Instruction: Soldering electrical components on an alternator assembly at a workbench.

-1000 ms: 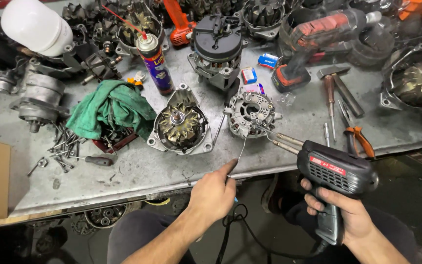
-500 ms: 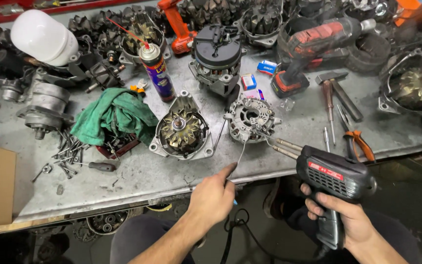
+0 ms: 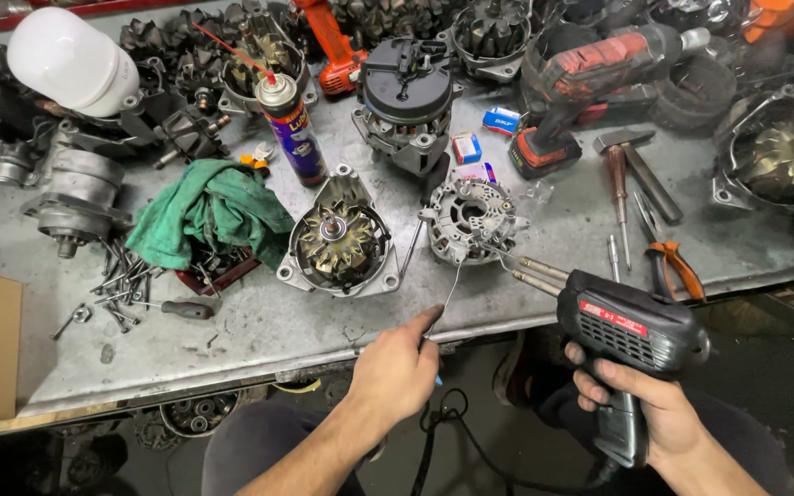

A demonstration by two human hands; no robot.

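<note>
The right hand point(image 3: 640, 404) is wrapped tight around the grip of a black soldering gun point(image 3: 622, 331), fingers curled over the handle, with the gun's two metal prongs reaching up and left to the grey rectifier plate point(image 3: 470, 219) that lies flat on the metal bench point(image 3: 259, 326). The left hand point(image 3: 397, 367) is closed with thumb and forefinger pinching a thin strand of solder wire point(image 3: 452, 292), which rises from the fingertips to the lower edge of the same plate, meeting it just beside the gun's tip. A black cord point(image 3: 457, 432) hangs below the bench edge between the two forearms. Just left of the plate sits an alternator housing point(image 3: 340, 241) with its winding showing, and beside that a crumpled green rag point(image 3: 209, 211) lies partly over a small tray of screws. Behind the housing stands a spray can point(image 3: 291, 129) with a red straw, upright. A black-capped alternator point(image 3: 406, 101) stands behind the plate. To the right lie a hammer point(image 3: 636, 170), orange-handled pliers point(image 3: 673, 266) and a red cordless drill point(image 3: 590, 78). A white bulb point(image 3: 66, 60) rests at the far left corner, and loose screws point(image 3: 117, 285) are scattered near the rag
</note>
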